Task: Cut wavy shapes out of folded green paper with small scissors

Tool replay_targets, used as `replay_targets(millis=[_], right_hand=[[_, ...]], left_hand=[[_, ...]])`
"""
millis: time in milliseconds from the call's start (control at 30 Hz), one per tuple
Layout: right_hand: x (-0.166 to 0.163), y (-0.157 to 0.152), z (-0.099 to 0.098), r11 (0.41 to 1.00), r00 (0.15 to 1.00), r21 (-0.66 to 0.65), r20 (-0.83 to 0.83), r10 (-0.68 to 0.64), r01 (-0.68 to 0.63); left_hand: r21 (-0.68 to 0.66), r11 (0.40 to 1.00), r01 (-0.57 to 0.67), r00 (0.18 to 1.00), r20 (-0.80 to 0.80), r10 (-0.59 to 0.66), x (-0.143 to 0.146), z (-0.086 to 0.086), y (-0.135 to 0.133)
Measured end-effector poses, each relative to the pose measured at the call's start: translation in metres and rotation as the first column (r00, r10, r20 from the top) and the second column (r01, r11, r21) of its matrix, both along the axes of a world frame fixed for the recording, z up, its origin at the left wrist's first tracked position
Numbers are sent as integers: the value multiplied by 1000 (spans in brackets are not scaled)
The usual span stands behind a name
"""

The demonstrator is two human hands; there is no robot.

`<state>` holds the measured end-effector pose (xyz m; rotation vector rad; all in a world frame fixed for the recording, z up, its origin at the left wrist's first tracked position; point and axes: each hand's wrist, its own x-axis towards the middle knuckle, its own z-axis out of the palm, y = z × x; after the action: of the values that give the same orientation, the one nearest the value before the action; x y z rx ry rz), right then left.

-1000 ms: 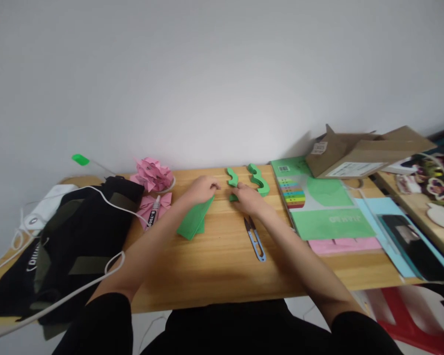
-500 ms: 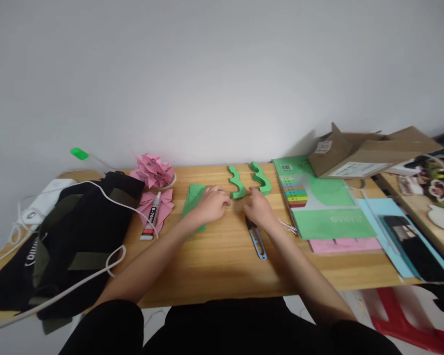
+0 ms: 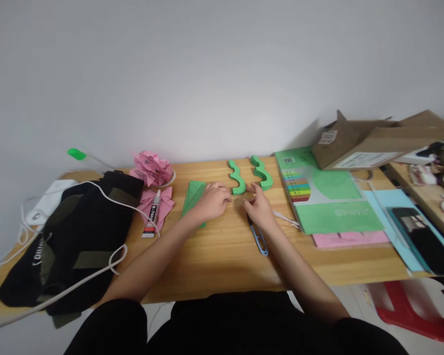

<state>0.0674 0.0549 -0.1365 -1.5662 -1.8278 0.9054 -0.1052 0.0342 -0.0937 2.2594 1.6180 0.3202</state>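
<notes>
My left hand [image 3: 213, 201] rests on the table with its fingers loosely bent and apart, its wrist beside a folded green paper piece [image 3: 194, 195]. Just past its fingertips lies a wavy green paper stack [image 3: 237, 178]. A thicker wavy green stack [image 3: 261, 172] is to the right of that one. Near the lower ends of both stacks is my right hand [image 3: 259, 206], thumb and index finger apart and nothing visible between them. Partly under this hand lie blue-handled thread snips [image 3: 261, 241]. Tweezers [image 3: 286, 218] are just right of the wrist.
Left are a pink paper flower [image 3: 152, 169], a glue tube [image 3: 151, 217] on folded pink paper [image 3: 165, 202], a black bag [image 3: 85, 246] and white cables. A green paper pack [image 3: 336, 217], cardboard box [image 3: 373, 143] and phone [image 3: 422, 236] occupy the right.
My right hand's thumb and index finger have spread a little. The left hand stays nearly in place, and the view has shifted slightly.
</notes>
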Motion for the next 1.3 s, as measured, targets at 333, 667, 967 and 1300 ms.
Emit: replay_targets(millis=[333, 667, 967, 1300], right_hand=[[18, -17, 8, 993, 997, 110, -58, 45, -39], [0, -68, 31, 897, 902, -123, -136, 410, -426], [-41, -73, 34, 873, 882, -213, -289, 373, -439], [-72, -77, 14, 866, 777, -348, -626, 69, -358]], left_hand=[[104, 954, -282, 951, -99, 292, -18, 17, -22], [-129, 773, -622, 782, -159, 603, -27, 17, -90], [-275, 651, -707, 578, 305, 757, -53, -4, -101], [-386, 692, -610, 366, 637, 678, -51, -20, -115]])
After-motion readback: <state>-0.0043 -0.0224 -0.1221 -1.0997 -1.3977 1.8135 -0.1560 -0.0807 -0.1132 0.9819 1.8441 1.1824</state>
